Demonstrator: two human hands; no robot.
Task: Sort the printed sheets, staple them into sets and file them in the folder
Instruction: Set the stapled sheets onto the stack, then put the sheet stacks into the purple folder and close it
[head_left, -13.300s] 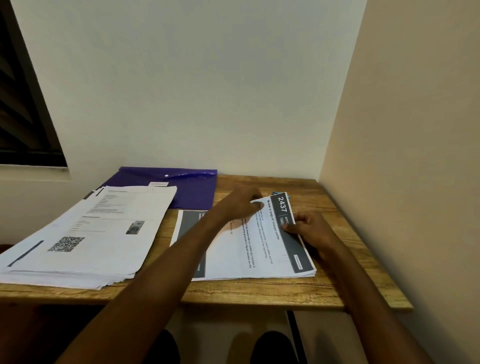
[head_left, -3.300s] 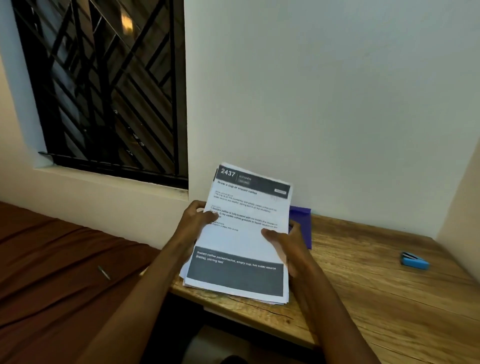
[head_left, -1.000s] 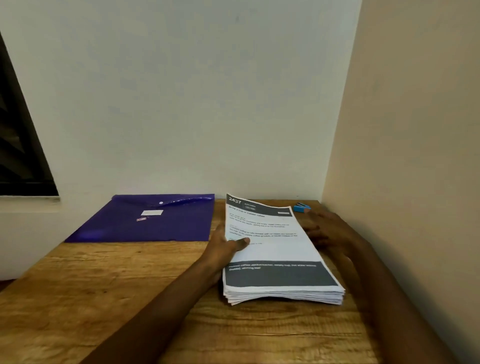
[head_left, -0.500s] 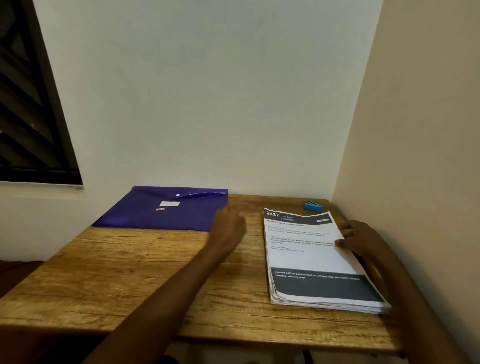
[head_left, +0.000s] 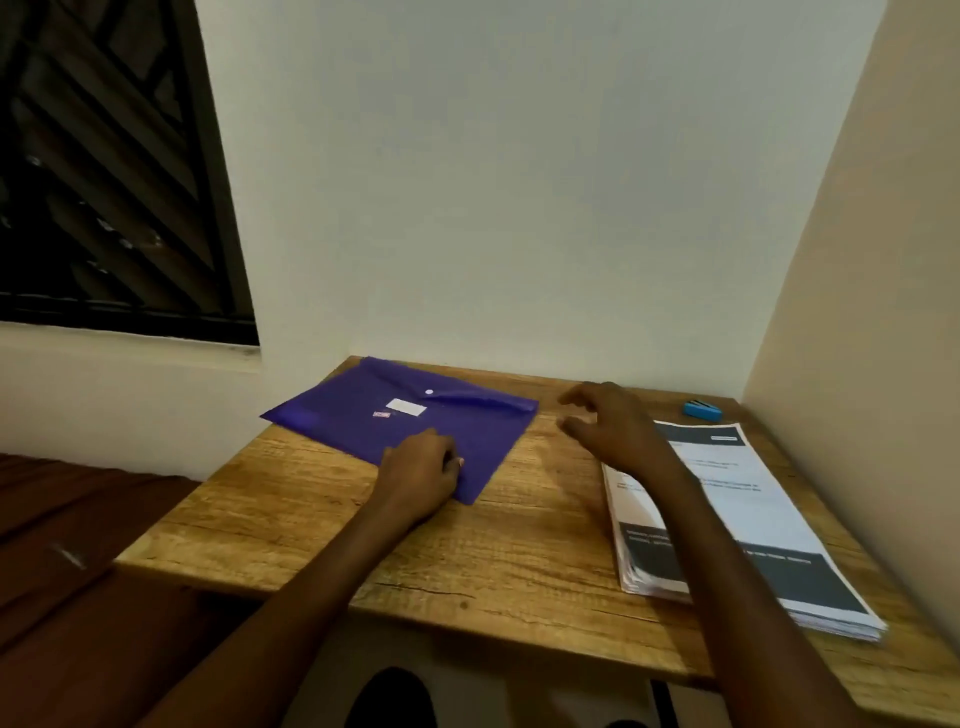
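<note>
Now that the left hand (head_left: 423, 470) has left the sheets (head_left: 737, 519) and grips the folder's (head_left: 405, 421) near edge, filing looks next. The right hand (head_left: 610, 431), fingers spread and empty, hovers between folder and sheets, stapler (head_left: 702, 410) beyond it on the counter (head_left: 519, 545).

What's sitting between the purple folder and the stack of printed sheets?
Head view: only bare wooden table, with the open right hand hovering above it between purple plastic folder and printed-sheet stack.

Left hand (head_left: 423, 467) now on the folder (head_left: 405, 421), folder skewed, right hand (head_left: 613, 426) off the stack (head_left: 743, 525)
</note>
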